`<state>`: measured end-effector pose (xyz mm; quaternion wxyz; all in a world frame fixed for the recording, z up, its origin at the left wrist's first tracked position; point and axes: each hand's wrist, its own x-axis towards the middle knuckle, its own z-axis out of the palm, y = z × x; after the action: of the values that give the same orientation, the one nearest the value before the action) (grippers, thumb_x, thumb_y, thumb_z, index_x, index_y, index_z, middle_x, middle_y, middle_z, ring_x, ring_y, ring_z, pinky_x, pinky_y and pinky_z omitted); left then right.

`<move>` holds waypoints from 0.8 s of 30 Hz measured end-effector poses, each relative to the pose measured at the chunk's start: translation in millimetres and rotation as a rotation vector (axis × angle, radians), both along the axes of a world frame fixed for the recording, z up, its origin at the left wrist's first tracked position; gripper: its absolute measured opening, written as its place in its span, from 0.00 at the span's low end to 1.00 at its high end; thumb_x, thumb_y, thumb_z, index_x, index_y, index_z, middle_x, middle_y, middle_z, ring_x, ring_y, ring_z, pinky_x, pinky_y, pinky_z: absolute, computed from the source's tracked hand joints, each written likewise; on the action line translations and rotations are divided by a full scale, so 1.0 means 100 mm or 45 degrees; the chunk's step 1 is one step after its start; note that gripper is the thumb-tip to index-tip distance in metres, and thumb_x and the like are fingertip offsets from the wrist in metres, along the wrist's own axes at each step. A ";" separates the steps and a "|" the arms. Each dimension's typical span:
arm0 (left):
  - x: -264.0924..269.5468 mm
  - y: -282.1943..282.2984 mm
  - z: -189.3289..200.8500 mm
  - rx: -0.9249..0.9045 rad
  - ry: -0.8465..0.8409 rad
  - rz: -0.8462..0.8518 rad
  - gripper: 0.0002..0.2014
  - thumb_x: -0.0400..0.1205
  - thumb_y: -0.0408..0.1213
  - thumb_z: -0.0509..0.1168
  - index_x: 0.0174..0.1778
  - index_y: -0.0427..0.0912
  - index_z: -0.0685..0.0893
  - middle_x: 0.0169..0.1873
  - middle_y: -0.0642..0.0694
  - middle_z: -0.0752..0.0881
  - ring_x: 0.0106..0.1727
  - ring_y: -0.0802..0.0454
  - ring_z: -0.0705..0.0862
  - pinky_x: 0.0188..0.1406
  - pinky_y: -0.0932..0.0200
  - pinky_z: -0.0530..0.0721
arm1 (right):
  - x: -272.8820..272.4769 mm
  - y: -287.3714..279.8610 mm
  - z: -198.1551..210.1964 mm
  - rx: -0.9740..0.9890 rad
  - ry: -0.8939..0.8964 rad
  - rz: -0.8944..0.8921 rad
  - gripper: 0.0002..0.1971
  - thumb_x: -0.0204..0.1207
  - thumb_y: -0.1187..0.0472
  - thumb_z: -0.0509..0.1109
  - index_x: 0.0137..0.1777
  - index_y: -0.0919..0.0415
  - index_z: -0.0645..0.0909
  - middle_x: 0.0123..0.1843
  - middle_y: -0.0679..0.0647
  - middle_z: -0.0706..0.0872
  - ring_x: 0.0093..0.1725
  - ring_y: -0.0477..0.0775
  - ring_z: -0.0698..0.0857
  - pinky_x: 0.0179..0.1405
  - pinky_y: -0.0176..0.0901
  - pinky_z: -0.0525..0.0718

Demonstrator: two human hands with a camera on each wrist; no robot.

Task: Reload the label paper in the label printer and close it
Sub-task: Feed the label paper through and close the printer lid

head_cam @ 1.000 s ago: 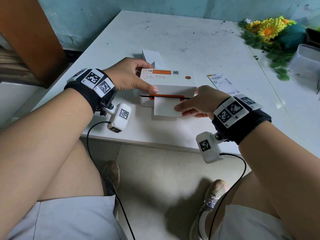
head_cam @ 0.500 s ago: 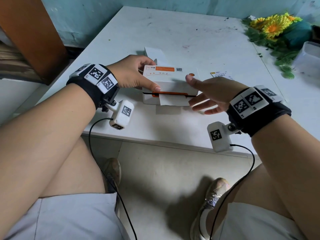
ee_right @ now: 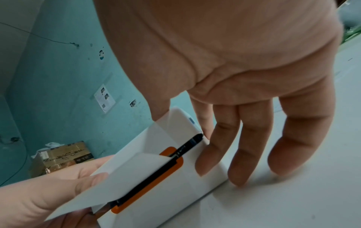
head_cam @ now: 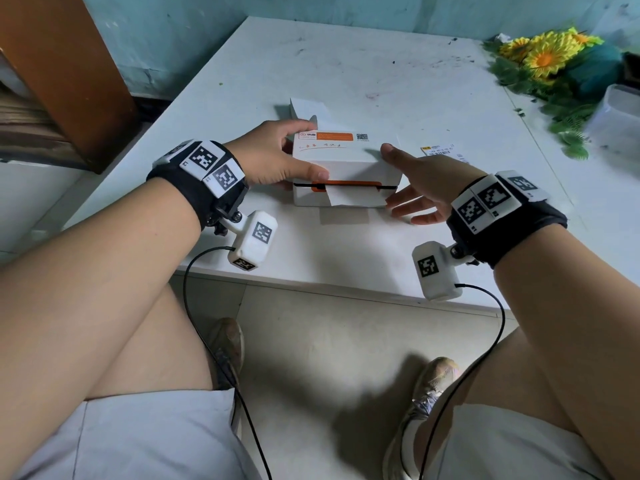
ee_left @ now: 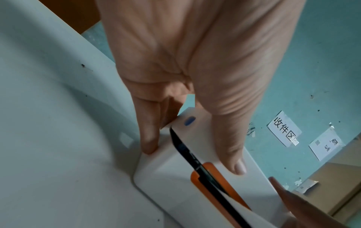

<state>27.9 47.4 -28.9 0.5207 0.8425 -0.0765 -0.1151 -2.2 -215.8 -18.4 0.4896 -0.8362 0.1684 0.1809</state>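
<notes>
Table [head_cam: 346, 71] of scuffed white fills most of the head view, set against a teal wall [head_cam: 194, 36], with a brown wooden panel [head_cam: 59, 64] off its far left corner. Near the front edge of the table sits the label printer [head_cam: 346, 168], a small white box with its lid down, an orange-bordered slot across its front face and a printed orange sticker on top. A bunch of artificial yellow flowers [head_cam: 550, 53] with green leaves lies at the far right of the table, next to a clear plastic container [head_cam: 620, 116]. The left hand [head_cam: 273, 157] grips the printer's left end: the thumb lies along the top front edge, and in the left wrist view the fingers [ee_left: 150, 138] curl down around the left side wall. The right hand [head_cam: 422, 181] is at the printer's right end with its fingers spread and nearly straight; the thumb reaches up by the top right corner, and the right wrist view shows the fingertips [ee_right: 207, 162] against the right side, holding nothing. A short tongue of white label paper [head_cam: 349, 199] hangs out of the slot, bending down over the front face. A stack of white paper [head_cam: 308, 107] stands just behind the printer, and a printed shipping label [head_cam: 440, 150] lies flat to its right.
</notes>
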 end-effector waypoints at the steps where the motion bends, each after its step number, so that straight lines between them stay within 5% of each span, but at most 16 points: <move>1: 0.01 -0.01 -0.02 -0.023 -0.010 -0.005 0.59 0.52 0.55 0.89 0.85 0.52 0.78 0.68 0.51 0.92 0.71 0.52 0.90 0.72 0.45 0.90 | 0.01 -0.01 -0.01 0.005 -0.015 -0.012 0.35 0.76 0.21 0.67 0.66 0.50 0.83 0.37 0.52 0.98 0.56 0.57 0.97 0.55 0.50 0.89; 7: 0.04 -0.07 -0.06 -0.021 0.026 0.018 0.58 0.61 0.56 0.87 0.90 0.52 0.72 0.70 0.54 0.91 0.74 0.55 0.88 0.79 0.45 0.84 | 0.06 -0.04 -0.06 0.023 -0.037 -0.034 0.38 0.74 0.20 0.67 0.68 0.51 0.82 0.36 0.51 0.97 0.52 0.57 0.99 0.57 0.51 0.91; 10: 0.07 -0.10 -0.02 -0.108 0.135 0.094 0.42 0.82 0.45 0.80 0.91 0.56 0.70 0.76 0.54 0.86 0.79 0.53 0.83 0.81 0.38 0.80 | 0.09 -0.06 -0.08 0.041 -0.030 -0.053 0.37 0.74 0.20 0.67 0.67 0.51 0.81 0.38 0.53 0.98 0.52 0.59 0.99 0.64 0.56 0.91; 12: 0.09 -0.08 -0.01 -0.234 0.218 0.130 0.34 0.86 0.41 0.76 0.89 0.57 0.74 0.80 0.54 0.83 0.84 0.51 0.77 0.83 0.29 0.75 | 0.11 -0.09 -0.09 0.049 -0.021 -0.063 0.38 0.74 0.20 0.67 0.68 0.52 0.82 0.42 0.54 0.98 0.51 0.59 0.99 0.64 0.57 0.91; 20: 0.10 -0.07 0.00 -0.295 0.240 0.146 0.31 0.88 0.38 0.74 0.88 0.56 0.74 0.77 0.54 0.84 0.83 0.49 0.79 0.80 0.26 0.78 | 0.14 -0.13 -0.10 0.076 -0.010 -0.056 0.37 0.72 0.20 0.69 0.70 0.45 0.82 0.43 0.54 0.98 0.47 0.57 0.98 0.59 0.54 0.90; 24: 0.11 -0.04 -0.01 -0.307 0.280 0.150 0.44 0.77 0.44 0.83 0.90 0.56 0.71 0.78 0.51 0.85 0.80 0.49 0.82 0.76 0.26 0.83 | 0.15 -0.16 -0.13 0.093 0.003 -0.042 0.39 0.69 0.18 0.70 0.71 0.45 0.82 0.45 0.55 0.98 0.45 0.57 0.99 0.57 0.52 0.90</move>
<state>38.4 43.0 -30.0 0.6292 0.7592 0.0173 -0.1658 13.0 -231.4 -31.6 0.5224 -0.8148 0.1759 0.1797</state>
